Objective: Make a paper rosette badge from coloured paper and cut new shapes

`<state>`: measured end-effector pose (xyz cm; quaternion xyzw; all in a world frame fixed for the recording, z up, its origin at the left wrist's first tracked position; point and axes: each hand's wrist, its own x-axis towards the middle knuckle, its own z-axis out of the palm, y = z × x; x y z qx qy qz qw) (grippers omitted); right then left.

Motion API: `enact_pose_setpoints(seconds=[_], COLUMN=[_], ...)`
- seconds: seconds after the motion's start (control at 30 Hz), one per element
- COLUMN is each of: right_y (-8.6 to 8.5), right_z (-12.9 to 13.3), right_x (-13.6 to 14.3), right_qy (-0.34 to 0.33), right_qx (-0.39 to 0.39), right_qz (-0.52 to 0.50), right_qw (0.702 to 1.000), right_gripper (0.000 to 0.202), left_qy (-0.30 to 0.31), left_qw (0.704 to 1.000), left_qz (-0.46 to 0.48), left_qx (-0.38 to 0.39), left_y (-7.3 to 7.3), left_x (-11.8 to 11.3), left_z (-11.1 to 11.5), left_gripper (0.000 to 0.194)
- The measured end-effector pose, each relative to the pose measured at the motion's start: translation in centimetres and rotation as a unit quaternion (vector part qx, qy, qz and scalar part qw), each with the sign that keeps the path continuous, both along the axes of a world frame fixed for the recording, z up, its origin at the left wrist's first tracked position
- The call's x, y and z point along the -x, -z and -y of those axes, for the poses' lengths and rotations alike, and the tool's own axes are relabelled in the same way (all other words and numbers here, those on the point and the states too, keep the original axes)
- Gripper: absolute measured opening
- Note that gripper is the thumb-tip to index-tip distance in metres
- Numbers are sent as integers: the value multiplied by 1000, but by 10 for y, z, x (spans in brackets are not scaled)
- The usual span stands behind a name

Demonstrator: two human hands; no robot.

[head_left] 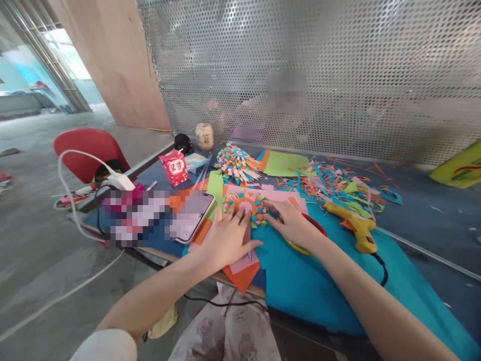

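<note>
One paper flower (pixel 252 204), an orange disc with a pink centre and coloured tabs, lies some way in from the near edge of the table (pixel 417 223). The left hand (pixel 229 236) is spread palm down, its fingertips on the disc. The right hand (pixel 291 220) has its fingertips at the flower's right rim; I cannot tell whether they pinch it. Under that hand sits a red-and-yellow looped object (pixel 317 224), partly hidden.

An orange sheet (pixel 242 282) pokes a corner past the near edge. Left of the flower, a phone (pixel 195 218) narrows the sideways room; behind, a fringed paper ball (pixel 233 163) stands toward the far edge, which a perforated screen (pixel 356 75) bounds. Rightward, a blue sheet (pixel 300 281) stretches to the near edge, with a yellow glue gun (pixel 355 223) on it. Paper scraps (pixel 334 183) heap toward the far edge.
</note>
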<state>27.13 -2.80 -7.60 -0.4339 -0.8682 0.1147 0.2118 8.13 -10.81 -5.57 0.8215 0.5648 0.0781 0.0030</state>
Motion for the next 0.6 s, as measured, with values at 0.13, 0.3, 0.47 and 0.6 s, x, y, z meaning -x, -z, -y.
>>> enact_pose_setpoints(seconds=[0.13,0.3,0.47,0.6], right_y=[2,3,-14,-24], right_z=[-1,-11,-15,-14], right_x=[1,12,26,35], right_qy=[-3,12,55,122], right_qx=[12,73,153,180], right_qz=[-17,-133,-254,-281], right_qw=[1000,988,954,935], right_gripper=[35,26,28,31], left_qy=[-7,-8,-18,-4], left_qw=[1000,998,996,995], left_qz=[28,55,81,95], left_qx=[1,13,21,42], left_y=[6,1,0,3], left_x=[3,1,-1,0], left_z=[8,6,12,18], left_gripper=[82,86,81,78])
